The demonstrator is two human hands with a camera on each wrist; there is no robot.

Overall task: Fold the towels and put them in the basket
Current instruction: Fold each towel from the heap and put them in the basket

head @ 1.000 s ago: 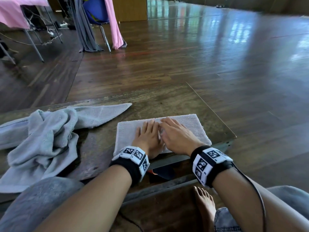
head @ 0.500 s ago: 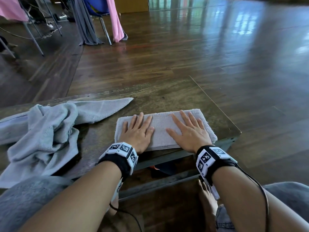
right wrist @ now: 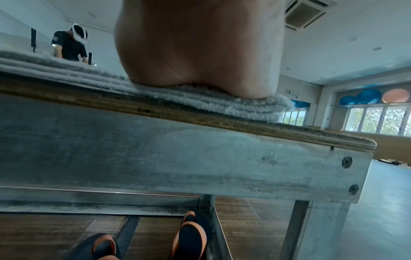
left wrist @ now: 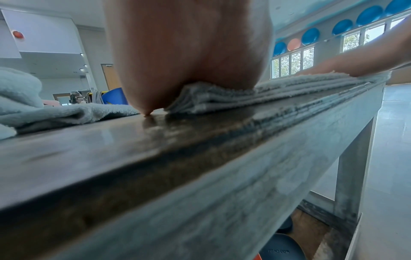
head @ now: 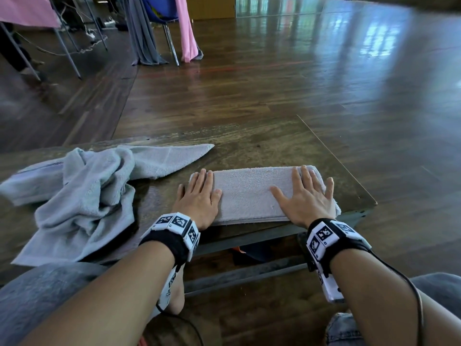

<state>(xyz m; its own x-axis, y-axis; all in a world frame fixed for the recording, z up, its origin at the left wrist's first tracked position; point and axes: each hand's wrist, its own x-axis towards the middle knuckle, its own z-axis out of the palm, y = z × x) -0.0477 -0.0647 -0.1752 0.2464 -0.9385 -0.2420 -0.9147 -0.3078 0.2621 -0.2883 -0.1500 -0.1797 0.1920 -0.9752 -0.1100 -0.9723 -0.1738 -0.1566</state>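
- Reaching forward from the bottom of the head view, 2 bare forearms wear black wrist bands (head: 326,236) with black-and-white square markers.
- Under the counter (head: 249,146), dark shoes with orange trim (right wrist: 189,235) sit on the wooden floor (head: 274,83).
- The left hand (head: 199,198) lies flat with straight fingers on the left end of the folded towel (head: 249,193); its little finger side touches the counter top.
- The right hand (head: 306,196) lies flat with spread, straight fingers on the towel's right end; neither hand grips anything.
- The folded towel sits at the counter's near edge, toward the right corner, and the wrist views show several stacked layers along its near side.
- Just left of it, a crumpled pale towel (head: 82,196) is heaped on the counter, 1 pointed corner reaching toward the folded one.
- Far across the floor stands a blue chair (head: 159,11) draped with grey and pink cloths (head: 187,28).
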